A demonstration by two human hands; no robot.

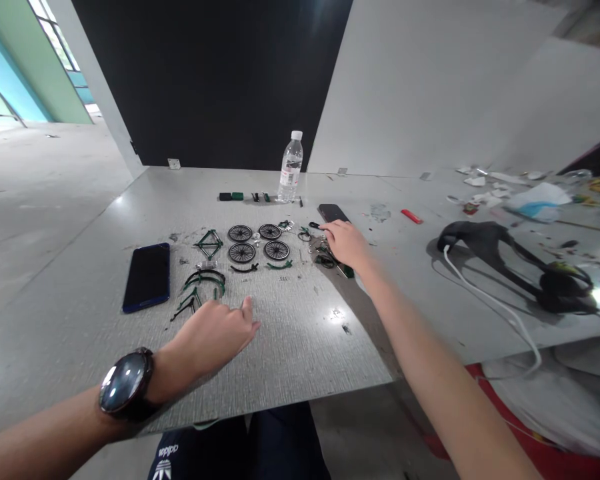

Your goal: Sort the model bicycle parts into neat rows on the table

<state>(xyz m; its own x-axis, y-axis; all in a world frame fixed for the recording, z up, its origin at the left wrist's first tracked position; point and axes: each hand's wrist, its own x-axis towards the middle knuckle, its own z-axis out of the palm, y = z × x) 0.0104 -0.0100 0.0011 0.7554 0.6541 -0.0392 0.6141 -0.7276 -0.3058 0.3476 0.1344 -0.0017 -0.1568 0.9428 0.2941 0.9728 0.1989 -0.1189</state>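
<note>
My left hand (219, 328), with a dark watch at the wrist, rests on the table, thumb and forefinger apart, holding nothing. It is close to black and green curved mudguards (205, 277) and small forked frame pieces (193, 301). My right hand (347, 243) reaches over a group of small parts at the right. Its fingertips meet at a small black part (315, 225); the undersides of the fingers are hidden. Several spoked toy bicycle wheels (241, 252) lie flat in the middle, with a green bicycle frame (209, 244) to their left.
A blue-edged phone (147, 277) lies at left, a dark phone (333, 213) behind my right hand. A water bottle (291, 167) stands at the back by small green and black blocks (231, 196). A red lighter (411, 216) and a black headset with white cable (510, 257) are at right.
</note>
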